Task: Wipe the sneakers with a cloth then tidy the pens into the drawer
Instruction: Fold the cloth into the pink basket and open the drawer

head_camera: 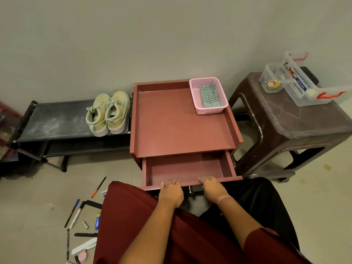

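Note:
A pair of pale yellow-green sneakers (107, 113) stands on a black shoe rack (57, 121) left of a dark pink side table (181, 115). The table's drawer (188, 170) is pulled out and holds nothing. My left hand (171, 191) and my right hand (211, 187) both grip the drawer's front edge, fingers curled over it. A striped grey-green cloth (209, 96) lies folded in a pink basket (208, 95) on the table's back right corner. Several pens and markers (76, 214) lie scattered on the floor at lower left.
A brown plastic stool (289, 119) stands right of the table and carries clear plastic boxes (302, 82) with red handles. A grey wall runs behind everything. My dark red garment and black trousers fill the foreground. A small pink object (83, 256) lies among the pens.

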